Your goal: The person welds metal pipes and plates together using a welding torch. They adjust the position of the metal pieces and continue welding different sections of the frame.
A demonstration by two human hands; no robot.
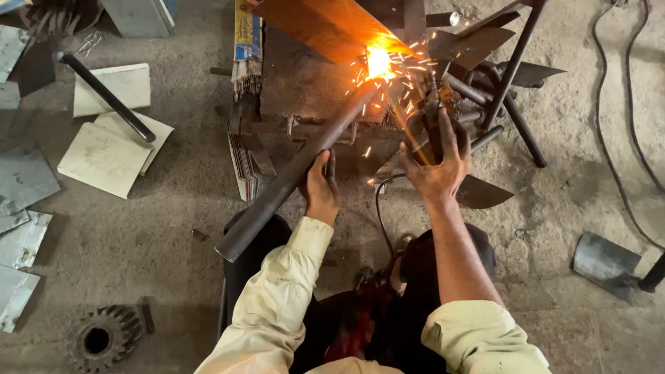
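Down on the dusty concrete floor (159, 228), sparks fly where a bright welding arc (378, 62) burns at the top end of a long dark steel pipe (294, 173), right against a rust-orange metal sheet (325, 24). The left hand (321, 188) grips that pipe from the side, fingers wrapped around it about midway, while the pipe slants from the lower left up to the glare. The right hand (438, 170) is clenched on a dark electrode holder (431, 131), its thin rod reaching up towards the arc, a black cable (379, 208) looping back beneath. Crowding the right side is a tangle of dark steel bars and flat blades (495, 66), close behind the holder. Left of the pipe sits a bundle of welding rods (246, 76). Farther left lie pale square tiles (104, 156) with a black rod (107, 97) across them, grey sheet offcuts (24, 180), and a rusty toothed gear (100, 338) at the bottom.
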